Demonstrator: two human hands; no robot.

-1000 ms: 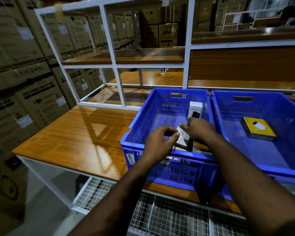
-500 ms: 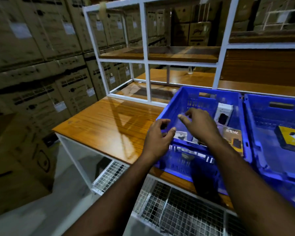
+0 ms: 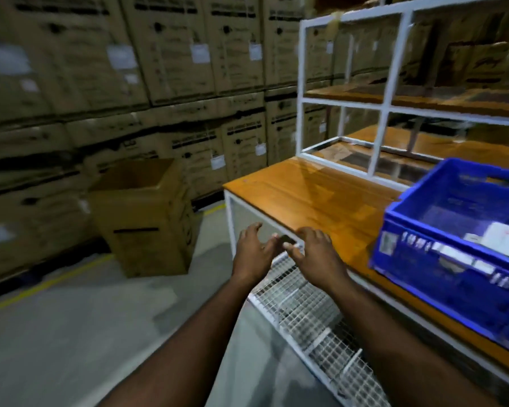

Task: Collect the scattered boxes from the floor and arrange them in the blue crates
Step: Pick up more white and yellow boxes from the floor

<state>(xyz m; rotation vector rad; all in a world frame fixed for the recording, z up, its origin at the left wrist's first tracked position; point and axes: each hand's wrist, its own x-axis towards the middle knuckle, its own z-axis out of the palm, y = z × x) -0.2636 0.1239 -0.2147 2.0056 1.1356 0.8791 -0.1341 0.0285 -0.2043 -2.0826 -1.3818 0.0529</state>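
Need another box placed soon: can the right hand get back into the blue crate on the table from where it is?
Probably yes. The right hand is empty, just left of the blue crate, whose top is open with nothing between them.

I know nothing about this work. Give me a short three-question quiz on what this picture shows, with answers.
1. True or false: both hands are inside the blue crate.
2. Which is open at the top? A) the brown carton on the floor B) the stacked cartons along the wall
3. Fill in: the crate stands on a ____ tabletop.

Key: 1 false, the left hand and right hand are empty, outside it. 2 A. 3 wooden.
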